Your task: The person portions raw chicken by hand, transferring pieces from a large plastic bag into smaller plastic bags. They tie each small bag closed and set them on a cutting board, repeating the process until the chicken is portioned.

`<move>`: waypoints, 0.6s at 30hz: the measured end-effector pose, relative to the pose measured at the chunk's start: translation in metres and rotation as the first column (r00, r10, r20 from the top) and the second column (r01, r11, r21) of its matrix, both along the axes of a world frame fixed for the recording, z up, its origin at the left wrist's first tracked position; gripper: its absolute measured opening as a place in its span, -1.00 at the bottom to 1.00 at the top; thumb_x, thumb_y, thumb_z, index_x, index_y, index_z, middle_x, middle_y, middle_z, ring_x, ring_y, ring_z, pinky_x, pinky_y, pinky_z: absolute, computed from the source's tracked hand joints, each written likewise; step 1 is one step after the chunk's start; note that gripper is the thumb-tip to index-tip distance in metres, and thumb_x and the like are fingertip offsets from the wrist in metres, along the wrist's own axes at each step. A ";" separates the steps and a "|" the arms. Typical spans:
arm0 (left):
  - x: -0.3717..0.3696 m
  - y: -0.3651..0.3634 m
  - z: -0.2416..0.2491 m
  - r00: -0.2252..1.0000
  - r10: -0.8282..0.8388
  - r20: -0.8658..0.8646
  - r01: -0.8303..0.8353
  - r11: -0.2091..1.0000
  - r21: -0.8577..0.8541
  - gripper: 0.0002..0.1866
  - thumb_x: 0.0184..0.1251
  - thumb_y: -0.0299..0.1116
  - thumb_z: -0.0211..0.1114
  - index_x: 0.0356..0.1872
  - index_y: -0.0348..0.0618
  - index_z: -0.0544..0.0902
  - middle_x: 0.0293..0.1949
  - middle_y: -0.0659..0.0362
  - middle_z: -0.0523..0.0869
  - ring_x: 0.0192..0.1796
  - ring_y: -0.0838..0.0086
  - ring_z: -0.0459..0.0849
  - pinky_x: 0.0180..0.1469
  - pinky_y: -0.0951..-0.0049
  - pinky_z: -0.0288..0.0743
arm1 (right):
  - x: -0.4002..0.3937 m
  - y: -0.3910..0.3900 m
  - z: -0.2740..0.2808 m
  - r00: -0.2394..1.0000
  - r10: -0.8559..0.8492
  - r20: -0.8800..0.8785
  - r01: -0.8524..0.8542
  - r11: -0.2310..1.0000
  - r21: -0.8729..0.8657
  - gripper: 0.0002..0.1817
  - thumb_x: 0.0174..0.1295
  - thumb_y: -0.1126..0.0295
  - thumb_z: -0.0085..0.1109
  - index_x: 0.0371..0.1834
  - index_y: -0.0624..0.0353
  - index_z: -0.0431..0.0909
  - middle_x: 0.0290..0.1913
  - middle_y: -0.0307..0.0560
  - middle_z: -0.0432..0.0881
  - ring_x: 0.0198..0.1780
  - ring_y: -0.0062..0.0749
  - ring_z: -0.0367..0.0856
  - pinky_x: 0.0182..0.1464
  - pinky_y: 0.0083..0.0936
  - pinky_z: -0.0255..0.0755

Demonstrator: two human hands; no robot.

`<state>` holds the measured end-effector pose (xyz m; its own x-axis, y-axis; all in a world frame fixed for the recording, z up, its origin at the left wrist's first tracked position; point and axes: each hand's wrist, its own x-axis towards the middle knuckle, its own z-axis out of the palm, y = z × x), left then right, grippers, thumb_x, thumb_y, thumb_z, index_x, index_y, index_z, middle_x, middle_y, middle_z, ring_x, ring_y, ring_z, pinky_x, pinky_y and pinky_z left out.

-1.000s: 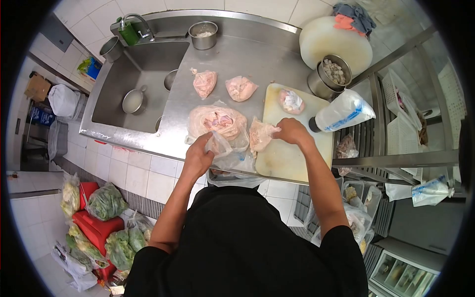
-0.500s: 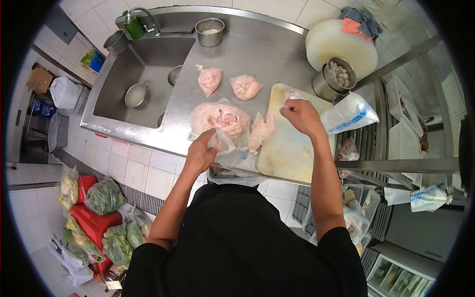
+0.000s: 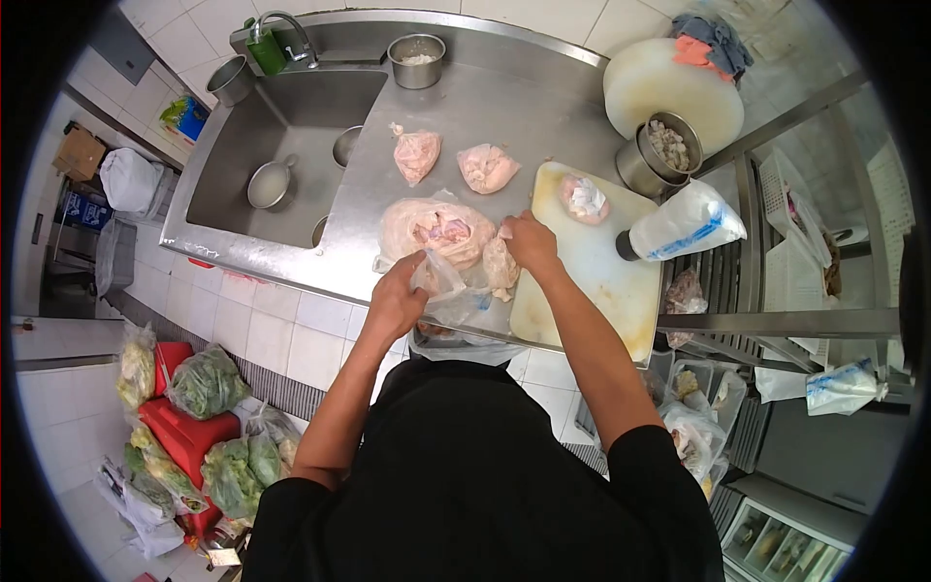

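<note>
A large clear plastic bag [image 3: 402, 221] with raw pale-pink meat inside lies on the steel counter. My left hand [image 3: 396, 293] is closed on loose plastic at the bag's near edge. My right hand [image 3: 531, 242] is closed at the upper end of a pale piece of raw meat [image 3: 498, 267], between the bag and the cutting board [image 3: 572, 281]; its fingertips are partly hidden. On the board's far part sits a small pink bundle of meat [image 3: 585, 199] with white plastic on top. Two smaller bagged meat portions, one on the left [image 3: 417, 157] and one on the right [image 3: 487, 169], rest farther back.
To the left is a steel sink [image 3: 218, 204] with a ladle or handled pot [image 3: 269, 184] inside. A metal pot [image 3: 417, 63] stands at the back. Stacked pots [image 3: 642, 175], a roll of plastic bags [image 3: 689, 225] and a metal rack [image 3: 776, 325] are on the right.
My right hand has left the small bundle on the cutting board and moved left to the pale meat piece. My left hand stays at the large bag's edge.
</note>
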<state>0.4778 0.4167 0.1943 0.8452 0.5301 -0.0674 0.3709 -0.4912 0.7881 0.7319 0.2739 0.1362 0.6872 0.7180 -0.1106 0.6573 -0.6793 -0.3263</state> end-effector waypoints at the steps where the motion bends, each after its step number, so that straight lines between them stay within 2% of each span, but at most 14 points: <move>1: -0.001 0.000 0.001 1.000 0.001 -0.001 -0.001 1.000 0.004 -0.38 0.14 -0.55 0.23 0.33 -0.26 0.51 0.30 -0.13 0.57 0.33 -0.01 0.54 0.38 0.19 0.41 | 0.003 0.004 -0.005 1.000 0.025 0.005 -0.025 0.998 -0.063 -0.66 0.19 0.26 0.29 0.05 0.00 0.69 -0.05 0.05 0.71 0.01 0.08 0.70 0.05 -0.15 0.59; 2: -0.002 -0.001 0.003 1.000 0.014 -0.003 -0.014 1.000 -0.023 -0.38 0.14 -0.55 0.23 0.33 -0.26 0.50 0.31 -0.13 0.57 0.34 -0.01 0.54 0.39 0.19 0.41 | 0.006 0.007 -0.007 1.000 0.030 0.007 -0.030 0.998 -0.057 -0.66 0.19 0.26 0.29 0.05 0.00 0.69 -0.05 0.05 0.71 0.01 0.08 0.70 0.05 -0.15 0.59; 4: -0.005 0.000 0.008 0.999 0.040 -0.007 -0.040 0.998 -0.049 -0.38 0.14 -0.55 0.23 0.33 -0.27 0.50 0.32 -0.13 0.57 0.34 -0.01 0.54 0.39 0.19 0.41 | 0.017 0.004 -0.013 0.996 -0.041 -0.075 0.051 0.988 0.143 -0.73 0.19 0.36 0.30 -0.04 0.09 0.69 -0.23 0.00 0.75 -0.21 -0.14 0.76 -0.10 -0.26 0.63; 5: -0.006 0.001 0.009 0.998 0.049 -0.026 -0.052 0.995 -0.089 -0.38 0.14 -0.55 0.23 0.33 -0.28 0.50 0.32 -0.13 0.56 0.35 -0.01 0.54 0.39 0.20 0.40 | 0.022 0.001 -0.012 0.997 -0.029 -0.075 0.039 0.989 0.143 -0.73 0.19 0.36 0.30 -0.04 0.09 0.69 -0.23 0.00 0.75 -0.21 -0.14 0.76 -0.10 -0.26 0.63; 7: -0.008 0.002 0.008 0.997 0.070 -0.045 -0.075 0.988 -0.132 -0.38 0.15 -0.55 0.22 0.34 -0.28 0.50 0.33 -0.14 0.56 0.36 0.00 0.53 0.40 0.21 0.40 | 0.025 -0.002 0.006 0.865 -0.158 -0.476 0.336 0.887 0.316 -0.74 0.20 0.39 0.31 -0.04 0.16 0.68 -0.30 -0.06 0.77 -0.32 -0.24 0.75 -0.22 -0.38 0.61; 8: -0.008 0.002 0.007 0.997 0.068 -0.048 -0.074 0.988 -0.133 -0.38 0.14 -0.55 0.22 0.34 -0.28 0.50 0.33 -0.14 0.55 0.37 0.00 0.52 0.40 0.21 0.40 | 0.021 -0.002 0.014 0.865 -0.154 -0.478 0.332 0.890 0.314 -0.74 0.20 0.39 0.31 -0.04 0.16 0.68 -0.30 -0.06 0.77 -0.32 -0.24 0.75 -0.22 -0.38 0.61; 10: -0.006 0.004 0.006 0.997 0.063 -0.049 -0.069 0.989 -0.132 -0.37 0.14 -0.55 0.22 0.35 -0.27 0.50 0.33 -0.15 0.55 0.38 0.00 0.52 0.40 0.21 0.40 | 0.005 -0.001 0.037 0.625 0.181 -0.759 0.348 0.806 0.479 -0.75 0.20 0.41 0.35 -0.06 0.21 0.67 -0.29 -0.19 0.76 -0.40 -0.51 0.67 -0.33 -0.54 0.56; 11: -0.005 0.005 0.005 0.997 0.062 -0.054 -0.068 0.992 -0.109 -0.36 0.13 -0.56 0.22 0.36 -0.27 0.49 0.32 -0.15 0.56 0.30 0.01 0.58 0.34 0.22 0.45 | -0.012 0.004 0.046 0.589 0.224 -0.776 0.307 0.827 0.472 -0.77 0.22 0.44 0.35 -0.06 0.17 0.69 -0.28 -0.28 0.74 -0.37 -0.66 0.64 -0.32 -0.64 0.55; 13: 0.000 0.005 0.012 0.997 0.049 -0.058 -0.054 0.995 -0.082 -0.35 0.12 -0.56 0.22 0.37 -0.26 0.49 0.32 -0.15 0.57 0.23 0.03 0.64 0.29 0.23 0.49 | -0.049 0.022 0.047 0.488 0.290 -0.823 0.251 0.857 0.450 -0.74 0.21 0.44 0.35 -0.03 0.20 0.69 -0.27 -0.25 0.75 -0.36 -0.63 0.65 -0.32 -0.61 0.56; 15: 0.004 0.003 0.031 0.988 0.084 -0.129 -0.106 0.980 -0.169 -0.32 0.11 -0.56 0.21 0.39 -0.26 0.47 0.29 -0.15 0.59 0.02 0.08 0.72 0.15 0.25 0.55 | -0.083 0.037 0.036 0.565 0.370 -0.738 0.051 0.876 0.479 -0.68 0.18 0.42 0.38 0.01 0.24 0.68 -0.26 -0.17 0.76 -0.34 -0.54 0.67 -0.26 -0.52 0.59; 16: 0.003 0.004 0.024 0.989 0.076 -0.130 -0.097 0.981 -0.167 -0.32 0.11 -0.56 0.21 0.39 -0.26 0.47 0.29 -0.15 0.59 0.02 0.08 0.72 0.15 0.25 0.55 | -0.086 0.038 0.035 0.567 0.366 -0.738 0.060 0.875 0.480 -0.68 0.18 0.42 0.38 0.01 0.24 0.68 -0.26 -0.17 0.76 -0.34 -0.54 0.67 -0.26 -0.52 0.59; 17: -0.002 0.007 0.012 0.993 0.096 -0.068 -0.104 0.987 -0.125 -0.30 0.10 -0.54 0.20 0.41 -0.25 0.46 0.10 -0.12 0.67 -0.17 0.21 0.68 0.00 0.30 0.55 | -0.088 0.038 0.035 0.727 0.421 -0.543 -0.082 0.838 0.539 -0.66 0.16 0.37 0.38 0.00 0.23 0.69 -0.22 -0.03 0.77 -0.24 -0.32 0.71 -0.15 -0.38 0.59; 18: -0.006 0.011 0.006 0.993 0.116 -0.002 -0.115 0.990 -0.084 -0.28 0.08 -0.51 0.18 0.42 -0.24 0.46 -0.08 -0.09 0.74 -0.35 0.34 0.64 -0.16 0.35 0.56 | -0.088 0.038 0.039 0.832 0.461 -0.310 -0.236 0.798 0.555 -0.63 0.13 0.32 0.38 -0.01 0.23 0.70 -0.18 0.11 0.78 -0.14 -0.11 0.76 -0.05 -0.24 0.59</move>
<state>0.4713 0.4277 0.1998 0.7789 0.6167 -0.1137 0.4194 -0.3775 0.8256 0.6442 0.3118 0.1750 0.3464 0.9327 0.1004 0.5427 -0.1120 -0.8324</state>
